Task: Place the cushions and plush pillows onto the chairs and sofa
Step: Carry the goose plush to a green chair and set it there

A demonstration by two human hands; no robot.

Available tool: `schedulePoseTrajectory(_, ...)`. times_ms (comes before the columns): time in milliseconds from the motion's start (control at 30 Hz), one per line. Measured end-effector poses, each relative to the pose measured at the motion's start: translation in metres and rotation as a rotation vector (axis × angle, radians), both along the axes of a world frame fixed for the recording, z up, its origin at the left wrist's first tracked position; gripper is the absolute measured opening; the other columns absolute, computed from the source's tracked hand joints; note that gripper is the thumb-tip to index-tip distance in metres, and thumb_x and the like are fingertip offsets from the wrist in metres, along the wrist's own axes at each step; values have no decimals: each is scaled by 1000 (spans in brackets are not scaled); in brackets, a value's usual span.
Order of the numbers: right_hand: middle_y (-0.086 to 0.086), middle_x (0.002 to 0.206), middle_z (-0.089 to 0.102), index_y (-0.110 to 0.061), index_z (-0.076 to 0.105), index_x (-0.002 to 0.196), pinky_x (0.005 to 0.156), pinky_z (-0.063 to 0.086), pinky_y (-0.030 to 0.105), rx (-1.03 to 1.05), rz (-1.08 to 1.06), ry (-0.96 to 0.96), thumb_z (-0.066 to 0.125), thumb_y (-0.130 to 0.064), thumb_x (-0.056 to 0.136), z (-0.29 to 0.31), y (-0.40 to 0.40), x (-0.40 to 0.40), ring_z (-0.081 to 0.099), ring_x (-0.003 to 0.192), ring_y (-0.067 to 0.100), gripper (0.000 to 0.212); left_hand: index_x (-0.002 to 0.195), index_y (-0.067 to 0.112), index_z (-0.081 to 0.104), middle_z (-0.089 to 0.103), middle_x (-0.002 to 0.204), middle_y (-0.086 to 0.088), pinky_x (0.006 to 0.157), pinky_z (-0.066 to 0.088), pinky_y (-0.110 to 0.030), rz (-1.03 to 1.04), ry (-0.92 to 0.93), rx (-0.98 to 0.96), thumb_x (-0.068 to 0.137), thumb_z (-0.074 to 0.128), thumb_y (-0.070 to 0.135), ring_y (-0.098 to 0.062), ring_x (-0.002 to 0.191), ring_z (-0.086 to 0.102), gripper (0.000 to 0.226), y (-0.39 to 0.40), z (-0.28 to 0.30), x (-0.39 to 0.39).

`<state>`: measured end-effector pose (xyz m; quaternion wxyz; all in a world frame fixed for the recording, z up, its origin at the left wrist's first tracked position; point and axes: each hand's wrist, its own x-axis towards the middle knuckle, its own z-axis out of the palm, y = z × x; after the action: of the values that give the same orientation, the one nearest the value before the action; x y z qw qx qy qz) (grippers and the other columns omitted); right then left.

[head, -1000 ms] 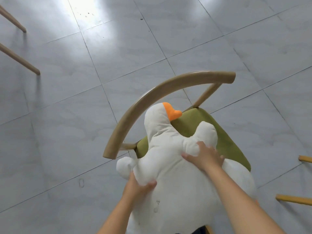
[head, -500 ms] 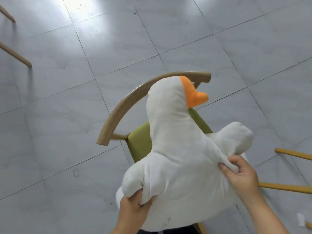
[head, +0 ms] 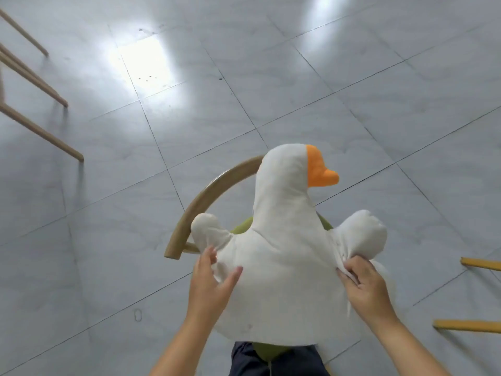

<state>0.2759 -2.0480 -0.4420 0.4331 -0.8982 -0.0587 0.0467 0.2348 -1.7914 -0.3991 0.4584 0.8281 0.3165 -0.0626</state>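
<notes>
A white goose plush pillow (head: 284, 248) with an orange beak stands upright over a wooden chair (head: 206, 194) with a curved backrest and a green seat cushion (head: 241, 227). The plush hides most of the seat. My left hand (head: 214, 283) pinches the fabric just below the plush's left wing. My right hand (head: 366, 286) grips bunched fabric at the base of the right wing. The goose's head faces away from me with its beak turned right.
The floor is grey tile. Wooden legs (head: 40, 128) of other furniture slant in at the far left. Yellow wooden legs (head: 479, 294) stick in from the right edge. My dark trousers (head: 244, 359) show at the bottom under the plush.
The goose has been lifted from lying on the seat to upright, with both wings spread. My hands shifted from pressing on its body to gripping below each wing.
</notes>
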Motion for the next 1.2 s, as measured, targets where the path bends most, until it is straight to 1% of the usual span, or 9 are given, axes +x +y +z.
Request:
schedulePoseTrajectory(100, -36, 69, 41, -23, 35, 62, 61, 32, -2, 47, 56, 44, 51, -26, 77, -6, -3, -36, 41, 66, -16, 22, 140, 13, 23, 40, 138, -6, 98, 39, -32, -126, 51, -93, 72, 72, 35, -19, 120, 44, 86, -25, 15, 53)
schedulePoseTrajectory(233, -34, 69, 46, -24, 49, 68, 69, 32, -7, 56, 42, 64, 40, -52, 88, -8, -1, -69, 42, 70, -21, 36, 136, 8, 21, 43, 134, -13, 103, 37, -39, -276, 307, 98, 65, 68, 54, -31, 127, 38, 97, -75, 1, 90)
schedulePoseTrajectory(300, -43, 74, 49, -20, 51, 68, 63, 34, -7, 10, 24, 121, 50, -37, 84, -26, -9, -80, 43, 70, -26, 23, 131, 7, 28, 51, 125, -13, 98, 41, -40, -171, 399, 169, 66, 67, 46, -32, 119, 45, 85, -89, -12, 88)
schedulePoseTrajectory(433, -33, 63, 38, -14, 42, 56, 57, 31, -3, -34, -63, 99, 57, -15, 61, -19, -21, -89, 34, 60, -11, 16, 89, 24, 52, 63, 87, 3, 73, 49, -32, -127, 161, -16, 75, 55, 8, -24, 88, 59, 22, -96, -16, 74)
schedulePoseTrajectory(633, -18, 69, 58, -44, 51, 68, 60, 38, 2, 185, -684, -30, 45, -58, 55, 82, -90, -55, 52, 66, -2, 21, 76, 37, 59, 69, 60, 25, 53, 45, -3, -449, -271, -444, 69, 65, -5, 13, 60, 61, 43, -113, 72, 66)
schedulePoseTrajectory(767, -13, 74, 56, -38, 49, 83, 57, 42, 13, 102, -362, 36, 32, -92, 51, 138, -112, -8, 56, 67, 5, 64, 62, 32, 71, 70, 54, 12, 49, 50, -13, -552, -357, -754, 40, 67, 19, 1, 53, 64, 27, -107, 120, 96)
schedulePoseTrajectory(900, -4, 40, 56, -23, 61, 102, 36, 37, 17, 442, 60, 503, 66, -76, 43, 166, -127, 9, 46, 32, 9, 80, 49, 27, 71, 69, 49, 7, 46, 53, -19, -340, -389, -911, 31, 63, 15, -7, 49, 65, 24, -91, 117, 118)
schedulePoseTrajectory(1033, -7, 38, 57, -14, 75, 76, 33, 34, 12, 484, 347, 861, 71, -65, 55, 159, -123, 14, 45, 28, 2, 55, 48, 45, 66, 61, 43, 19, 55, 48, -24, -273, -311, -785, 19, 70, 78, -12, 54, 55, 44, -76, 86, 124)
schedulePoseTrajectory(1200, -3, 70, 60, -17, 60, 80, 60, 41, 20, 35, 171, 751, 58, -24, 85, 81, -44, 25, 55, 62, 7, 9, 59, 16, 71, 70, 57, 3, 53, 57, -23, 191, -282, -1046, 45, 85, 15, -21, 65, 63, 19, -47, 13, 59)
